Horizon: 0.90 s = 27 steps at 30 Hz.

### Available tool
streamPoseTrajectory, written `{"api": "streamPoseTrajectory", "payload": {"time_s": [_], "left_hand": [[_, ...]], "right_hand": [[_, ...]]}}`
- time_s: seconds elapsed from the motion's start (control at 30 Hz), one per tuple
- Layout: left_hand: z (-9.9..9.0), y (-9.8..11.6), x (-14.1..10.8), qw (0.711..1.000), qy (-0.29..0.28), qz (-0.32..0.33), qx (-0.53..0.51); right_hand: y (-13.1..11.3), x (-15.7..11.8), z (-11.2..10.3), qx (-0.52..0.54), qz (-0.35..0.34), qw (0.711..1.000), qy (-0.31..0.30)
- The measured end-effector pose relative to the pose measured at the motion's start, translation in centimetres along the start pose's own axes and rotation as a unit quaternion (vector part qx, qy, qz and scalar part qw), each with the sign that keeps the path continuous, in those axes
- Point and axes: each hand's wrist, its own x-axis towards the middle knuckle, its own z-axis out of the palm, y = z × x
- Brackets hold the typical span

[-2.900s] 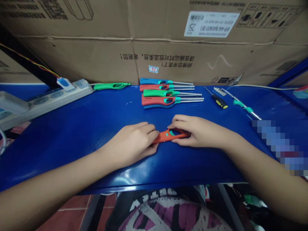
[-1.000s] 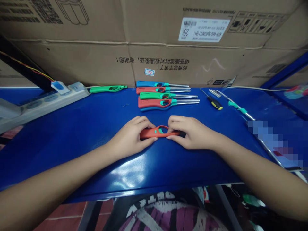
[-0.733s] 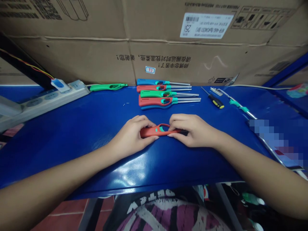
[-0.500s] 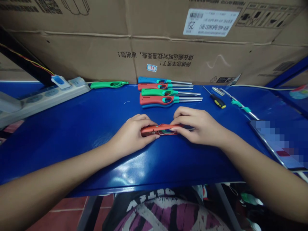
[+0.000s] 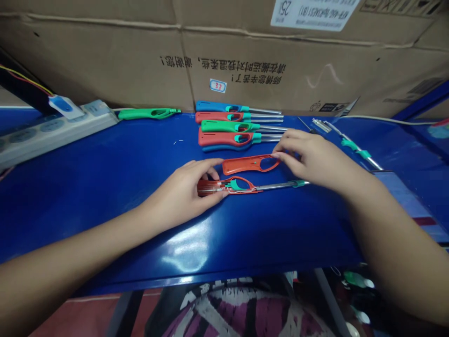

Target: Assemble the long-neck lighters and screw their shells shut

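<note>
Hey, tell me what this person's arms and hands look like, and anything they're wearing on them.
The left hand and right hand are ungloved, with no rings visible. Both forearms are bare: no sleeves, watch or bracelet in view.

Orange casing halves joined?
No, the right hand holds the bare half apart from the filled half in the left hand.
</note>
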Motion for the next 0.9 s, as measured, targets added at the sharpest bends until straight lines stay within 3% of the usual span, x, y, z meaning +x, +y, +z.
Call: {"api": "streamPoseTrajectory", "payload": {"time_s": [0.1,0.2,0.3,0.4,0.5,0.77,0.9], "left_hand": [[-0.2,0.2,0.0,1.0,-0.01,-0.003,0.007],[-0.3,0.6,0.0,0.999,-0.024,0.016,0.027],[-0.4,0.7,0.0,0.998,-0.029,0.038,0.043],[-0.2,0.7,-0.1,0.999,-0.026,0.037,0.029],[0.0,0.6,-0.1,0.999,-0.025,0.028,0.009],[0.2,0.6,0.0,0.999,-0.027,0.009,-0.042],[0.3,0.6,0.0,0.999,-0.022,0.007,-0.034]], "right_hand": [[0.6,0.0,0.2,-0.038,0.04,0.996,-0.073],[-0.1,-0.2,-0.1,-0.045,0.049,0.997,-0.048],[-1.6,-0.3,-0.5,0.062,-0.013,0.998,-0.013],[-2.8,-0.4,-0.3,0.169,-0.061,0.98,-0.087],[-3.3,-0.4,0.5,0.191,-0.059,0.972,-0.125],[-3.8,-0.1,1.4,0.227,0.035,0.965,-0.124],[-4.1,-0.2,1.4,0.223,-0.004,0.969,-0.104]]}}
